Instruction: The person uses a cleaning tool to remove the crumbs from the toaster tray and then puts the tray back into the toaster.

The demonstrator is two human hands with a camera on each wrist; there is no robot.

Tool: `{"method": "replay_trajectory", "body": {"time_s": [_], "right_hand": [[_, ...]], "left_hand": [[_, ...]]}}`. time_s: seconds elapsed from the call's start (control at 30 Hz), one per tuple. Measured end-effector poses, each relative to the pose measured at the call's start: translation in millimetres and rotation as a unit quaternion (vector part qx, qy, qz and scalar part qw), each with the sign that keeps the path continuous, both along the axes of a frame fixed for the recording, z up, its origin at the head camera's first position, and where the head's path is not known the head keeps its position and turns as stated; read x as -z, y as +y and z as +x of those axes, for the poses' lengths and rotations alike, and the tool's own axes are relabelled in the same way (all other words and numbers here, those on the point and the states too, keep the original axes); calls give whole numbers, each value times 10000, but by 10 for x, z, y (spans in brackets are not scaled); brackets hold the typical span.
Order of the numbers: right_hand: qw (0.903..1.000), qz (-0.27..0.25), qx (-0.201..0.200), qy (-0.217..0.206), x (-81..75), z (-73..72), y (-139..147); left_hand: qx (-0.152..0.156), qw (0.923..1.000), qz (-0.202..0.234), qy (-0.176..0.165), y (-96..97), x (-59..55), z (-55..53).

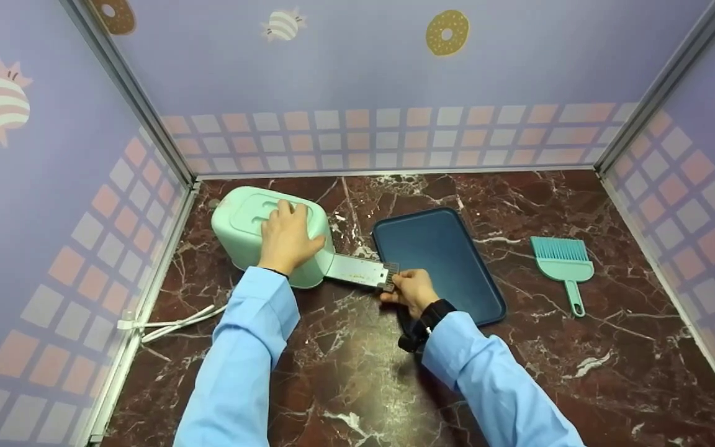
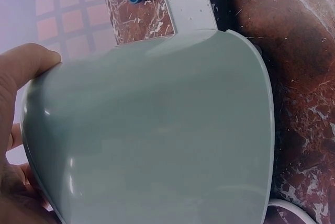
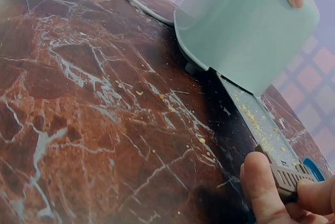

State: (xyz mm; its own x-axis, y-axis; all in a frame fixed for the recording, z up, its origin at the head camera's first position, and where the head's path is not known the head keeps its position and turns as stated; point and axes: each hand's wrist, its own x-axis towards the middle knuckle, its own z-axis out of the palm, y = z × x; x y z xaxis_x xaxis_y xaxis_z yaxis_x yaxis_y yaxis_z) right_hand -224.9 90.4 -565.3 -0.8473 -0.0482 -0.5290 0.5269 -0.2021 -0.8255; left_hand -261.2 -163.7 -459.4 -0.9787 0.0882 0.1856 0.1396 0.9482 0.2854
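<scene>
A mint-green toaster [image 1: 239, 226] stands at the left on the marble-patterned surface. On its top rests my left hand [image 1: 288, 239], fingers curled at the recess in the cover and thumb [image 2: 36, 62] over the edge. From the toaster's right end juts a metal crumb tray [image 1: 357, 271], part of it hidden inside. My right hand [image 1: 415, 288] pinches the tray's ribbed brown handle [image 3: 285, 177] between thumb and fingers. Yellowish crumbs [image 3: 251, 119] are scattered along the crumb tray.
A dark blue flat tray [image 1: 438, 248] lies just right of the crumb tray. Farther right is a teal brush with a mint dustpan [image 1: 565, 270]. The white cord [image 1: 174, 326] lies bundled by the left wall. Loose crumbs [image 3: 202, 141] dot the surface.
</scene>
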Motion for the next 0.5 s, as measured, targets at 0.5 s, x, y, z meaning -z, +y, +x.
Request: {"method": "replay_trajectory", "body": {"time_s": [0.5], "right_hand": [[9998,-127,174,1,10,8,151]], "left_hand": [[-16,9999,81,-79,-3,12,-20]]}}
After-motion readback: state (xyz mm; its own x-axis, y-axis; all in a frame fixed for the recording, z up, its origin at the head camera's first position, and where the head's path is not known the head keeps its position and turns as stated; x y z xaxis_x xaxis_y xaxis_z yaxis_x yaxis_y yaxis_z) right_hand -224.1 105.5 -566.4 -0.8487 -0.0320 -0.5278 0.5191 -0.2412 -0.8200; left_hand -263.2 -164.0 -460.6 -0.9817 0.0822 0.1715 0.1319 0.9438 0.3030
